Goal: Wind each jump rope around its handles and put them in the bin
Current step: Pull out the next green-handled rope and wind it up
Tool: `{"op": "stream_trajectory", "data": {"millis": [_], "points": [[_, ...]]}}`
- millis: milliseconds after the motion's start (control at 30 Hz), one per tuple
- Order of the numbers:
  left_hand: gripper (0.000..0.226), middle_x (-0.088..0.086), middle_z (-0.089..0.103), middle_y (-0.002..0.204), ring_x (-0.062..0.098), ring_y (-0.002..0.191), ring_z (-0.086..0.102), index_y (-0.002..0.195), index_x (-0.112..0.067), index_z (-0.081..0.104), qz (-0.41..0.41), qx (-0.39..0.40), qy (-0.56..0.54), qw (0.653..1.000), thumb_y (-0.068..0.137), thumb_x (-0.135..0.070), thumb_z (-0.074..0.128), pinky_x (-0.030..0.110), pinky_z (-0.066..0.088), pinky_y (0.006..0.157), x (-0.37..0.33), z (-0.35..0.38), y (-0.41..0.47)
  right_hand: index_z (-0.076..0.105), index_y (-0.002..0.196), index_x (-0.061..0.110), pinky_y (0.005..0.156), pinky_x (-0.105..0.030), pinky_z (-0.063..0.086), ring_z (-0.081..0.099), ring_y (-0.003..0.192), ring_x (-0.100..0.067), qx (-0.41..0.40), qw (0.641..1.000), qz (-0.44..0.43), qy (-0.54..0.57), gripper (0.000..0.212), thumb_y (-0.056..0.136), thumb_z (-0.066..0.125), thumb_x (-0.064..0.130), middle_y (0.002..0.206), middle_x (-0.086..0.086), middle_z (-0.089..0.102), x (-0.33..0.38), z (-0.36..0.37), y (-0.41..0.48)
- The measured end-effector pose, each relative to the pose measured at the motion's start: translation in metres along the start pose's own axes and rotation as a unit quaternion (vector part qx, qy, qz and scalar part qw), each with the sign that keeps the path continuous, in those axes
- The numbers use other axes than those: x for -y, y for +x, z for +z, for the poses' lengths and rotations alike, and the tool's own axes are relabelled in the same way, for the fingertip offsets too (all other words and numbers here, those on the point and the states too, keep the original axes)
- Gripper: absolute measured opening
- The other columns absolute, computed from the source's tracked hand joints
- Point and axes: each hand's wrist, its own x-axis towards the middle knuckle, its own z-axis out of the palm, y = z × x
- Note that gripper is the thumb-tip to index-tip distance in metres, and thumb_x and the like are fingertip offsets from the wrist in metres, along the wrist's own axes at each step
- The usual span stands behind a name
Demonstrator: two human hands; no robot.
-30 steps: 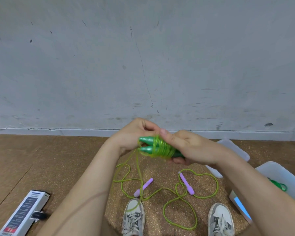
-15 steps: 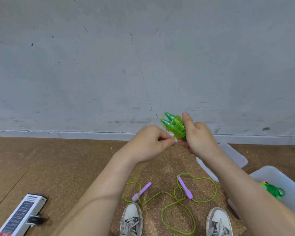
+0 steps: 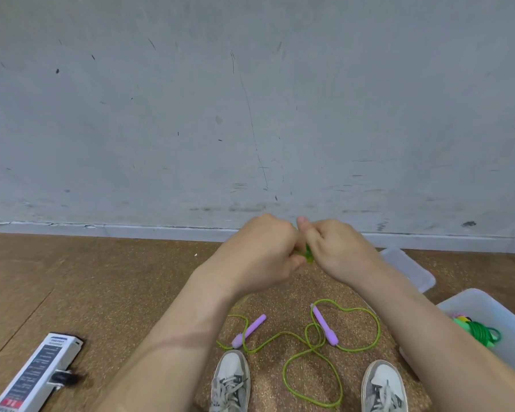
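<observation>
Both hands (image 3: 260,252) now tight around green rope (image 3: 309,256)

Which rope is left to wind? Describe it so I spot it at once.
On the brown floor below the grey wall, look ahead of the two grey sneakers. A yellow-green jump rope sprawls there in loose loops. Unlike the green rope in the white bin at right and the green bundle gripped by the left hand and right hand, it is unwound and has purple handles.
</observation>
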Motion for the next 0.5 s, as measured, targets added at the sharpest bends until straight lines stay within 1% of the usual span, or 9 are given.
{"op": "stream_trajectory", "data": {"millis": [67,100,133,200,267,333,367,433,500], "points": [[0.006,-0.006,0.063,0.065,0.007,0.064,0.053,0.082,-0.024,0.073,-0.034,-0.030,-0.071,0.996,0.079,-0.029,0.074,0.026,0.040,0.062,0.004,-0.006,-0.002,0.049,0.059,0.017,0.065,-0.036,0.042,0.058,0.077,-0.031,0.039,0.998,-0.014,-0.037,0.055,0.098,0.029,0.050,0.064,-0.004,0.055,0.003,-0.001,-0.001],[0.008,-0.009,0.063,0.063,0.005,0.064,0.054,0.077,-0.025,0.073,-0.051,-0.046,-0.116,0.991,0.074,-0.028,0.079,0.023,0.040,0.061,0.007,-0.009,-0.002,0.047,0.059,0.016,0.061,-0.034,0.039,0.057,0.071,-0.028,0.055,0.997,-0.025,-0.040,0.052,0.098,0.031,0.046,0.061,-0.002,0.053,0.004,-0.003,-0.002],[0.011,-0.012,0.063,0.060,0.002,0.061,0.054,0.073,-0.025,0.073,-0.063,-0.057,-0.162,0.983,0.069,-0.027,0.083,0.021,0.041,0.059,0.011,-0.011,-0.003,0.044,0.057,0.015,0.057,-0.033,0.036,0.053,0.062,-0.023,0.073,0.996,-0.042,-0.034,0.053,0.099,0.033,0.045,0.055,0.001,0.049,0.005,-0.004,-0.002],[0.019,-0.015,0.056,0.052,0.000,0.052,0.046,0.065,-0.025,0.069,-0.087,-0.077,-0.228,0.967,0.061,-0.030,0.087,0.020,0.036,0.053,0.018,-0.012,-0.003,0.035,0.052,0.016,0.049,-0.030,0.029,0.038,0.045,-0.012,0.104,0.992,-0.071,0.025,0.059,0.097,0.031,0.054,0.043,0.007,0.037,0.006,-0.008,-0.004],[0.026,-0.014,0.048,0.047,0.001,0.048,0.039,0.064,-0.022,0.068,-0.122,-0.103,-0.247,0.956,0.058,-0.038,0.087,0.021,0.033,0.051,0.028,-0.009,-0.001,0.031,0.052,0.016,0.044,-0.025,0.024,0.027,0.037,-0.007,0.119,0.984,-0.077,0.109,0.059,0.088,0.026,0.064,0.040,0.009,0.026,0.009,-0.011,-0.007],[0.026,-0.012,0.046,0.046,0.004,0.048,0.036,0.064,-0.019,0.069,-0.146,-0.105,-0.284,0.942,0.061,-0.040,0.084,0.023,0.031,0.052,0.035,-0.005,0.000,0.037,0.056,0.004,0.040,-0.019,0.025,0.026,0.035,-0.009,0.148,0.969,-0.075,0.184,0.067,0.086,0.028,0.063,0.044,-0.001,0.025,0.011,-0.014,-0.010],[0.026,-0.010,0.048,0.049,0.006,0.051,0.038,0.064,-0.017,0.070,-0.151,-0.093,-0.317,0.932,0.063,-0.041,0.081,0.023,0.031,0.054,0.036,-0.003,0.000,0.040,0.059,-0.003,0.039,-0.018,0.026,0.027,0.035,-0.011,0.166,0.961,-0.072,0.209,0.072,0.086,0.031,0.063,0.047,-0.005,0.026,0.012,-0.015,-0.011],[0.027,0.000,0.056,0.057,0.009,0.056,0.044,0.067,-0.014,0.071,-0.155,-0.067,-0.380,0.910,0.066,-0.040,0.075,0.024,0.036,0.057,0.034,-0.001,0.001,0.044,0.066,-0.011,0.039,-0.016,0.025,0.027,0.038,-0.013,0.192,0.949,-0.073,0.240,0.078,0.086,0.038,0.064,0.052,-0.008,0.027,0.011,-0.018,-0.012],[0.023,-0.001,0.062,0.057,0.006,0.054,0.051,0.067,-0.013,0.071,-0.164,-0.051,-0.440,0.881,0.069,-0.035,0.071,0.018,0.041,0.054,0.031,0.001,0.001,0.050,0.073,-0.013,0.039,-0.016,0.023,0.027,0.039,-0.012,0.204,0.938,-0.071,0.273,0.074,0.086,0.052,0.060,0.052,-0.006,0.027,0.011,-0.019,-0.013]]}}
